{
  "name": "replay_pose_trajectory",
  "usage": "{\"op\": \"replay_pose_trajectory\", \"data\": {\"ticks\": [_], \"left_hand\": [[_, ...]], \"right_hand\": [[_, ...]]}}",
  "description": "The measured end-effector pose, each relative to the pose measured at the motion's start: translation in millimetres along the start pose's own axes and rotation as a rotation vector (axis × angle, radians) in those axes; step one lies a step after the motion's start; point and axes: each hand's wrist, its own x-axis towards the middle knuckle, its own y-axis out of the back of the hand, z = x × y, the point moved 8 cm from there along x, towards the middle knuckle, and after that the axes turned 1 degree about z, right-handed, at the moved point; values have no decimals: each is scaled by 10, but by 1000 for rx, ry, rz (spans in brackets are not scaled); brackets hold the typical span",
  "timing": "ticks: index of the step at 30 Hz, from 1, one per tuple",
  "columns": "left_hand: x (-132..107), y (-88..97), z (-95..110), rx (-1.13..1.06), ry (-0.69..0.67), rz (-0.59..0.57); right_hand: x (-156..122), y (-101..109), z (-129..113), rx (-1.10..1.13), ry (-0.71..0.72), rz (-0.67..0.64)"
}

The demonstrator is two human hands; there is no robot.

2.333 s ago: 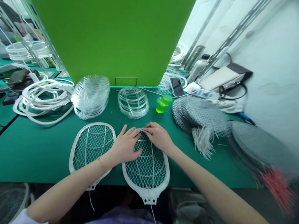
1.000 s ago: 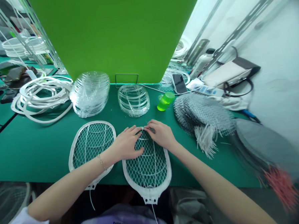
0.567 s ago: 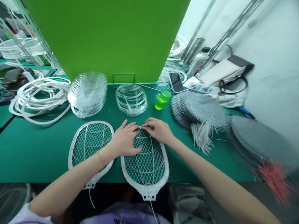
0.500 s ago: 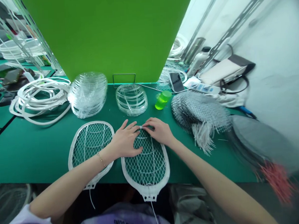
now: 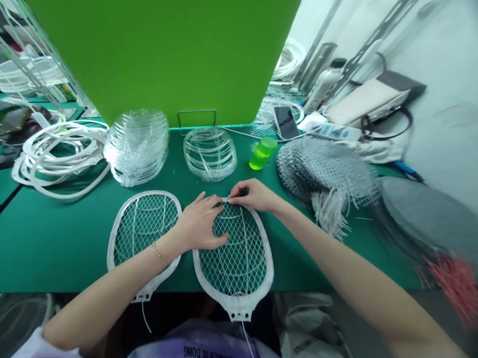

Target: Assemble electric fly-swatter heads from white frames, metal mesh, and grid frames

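A white mosquito-swatter racket head (image 5: 234, 270) with a diamond mesh lies in front of me, its narrow neck over the table's front edge and a thin white wire hanging from it. My left hand (image 5: 199, 225) rests across its upper left side, fingers stretched out and thumb apart, fingertips by the top rim. With thumb and forefinger, my right hand (image 5: 257, 195) pinches the racket head's top rim. A second meshed racket head (image 5: 145, 224) lies to the left, partly hidden under my left forearm.
Behind stand a stack of clear plastic frames (image 5: 139, 147), a smaller stack (image 5: 209, 154) and a green cylinder (image 5: 263, 152). White rings (image 5: 61, 156) lie left. Grey mesh sheets (image 5: 322, 166), a phone (image 5: 286, 123) and dark mesh with red strands (image 5: 459, 290) are right. A green panel (image 5: 168, 54) rises behind.
My right hand's fingers have shifted slightly along the top rim and the wrist is a bit higher. My left hand stays nearly in place. The view has shifted slightly.
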Motion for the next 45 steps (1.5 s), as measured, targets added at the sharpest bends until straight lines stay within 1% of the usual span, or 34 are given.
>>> {"op": "replay_pose_trajectory", "data": {"ticks": [4,6,8,12,14,15,16,17,19,20,21,22,24,25,27,29,32,37,39,41,43,45], "left_hand": [[-18,-5,-14,-16,10,12],[-21,-8,-11,-22,5,23],[-13,-7,-2,-18,-3,28],[29,-8,12,33,-12,12],[43,-6,18,80,-23,0],[40,0,23,103,-28,-6],[27,15,30,120,-31,-7],[2,41,42,128,-28,1],[-89,124,91,124,-15,41],[-152,163,135,115,-14,60],[-221,187,192,104,-20,67],[-290,187,259,92,-33,53],[-410,122,386,68,-56,-21],[-454,72,430,59,-56,-64],[-497,-18,467,50,-35,-129],[-488,-63,462,40,-15,-155],[-453,-72,437,23,-19,-187],[-502,-101,433,17,-35,-232],[-528,-137,429,21,-32,-237],[-523,-167,405,35,-19,-237],[-481,-175,370,47,-6,-233],[-425,-169,341,56,-3,-233]], "right_hand": [[-65,20,-16,-3,41,74],[-105,27,-8,-30,32,109],[-92,28,32,-38,-16,107],[52,60,127,-42,-161,85],[53,91,103,-64,-203,114],[-1,114,47,-79,-195,153],[-103,142,-45,-97,-160,212],[-263,177,-171,-116,-101,295],[-739,201,-491,-166,64,467],[-1014,161,-633,-192,126,513],[-1268,64,-741,-228,159,491],[-1487,-84,-815,-286,174,410],[-1852,-351,-887,-397,199,301],[-1975,-468,-886,-442,211,260],[-2110,-627,-845,-513,240,230],[-2135,-705,-800,-566,269,231],[-2115,-745,-796,-619,306,222],[-2144,-780,-844,-679,276,219],[-2155,-797,-827,-672,257,238],[-2150,-786,-791,-655,245,286],[-2128,-752,-747,-641,235,334],[-2089,-720,-702,-627,220,346]]}}
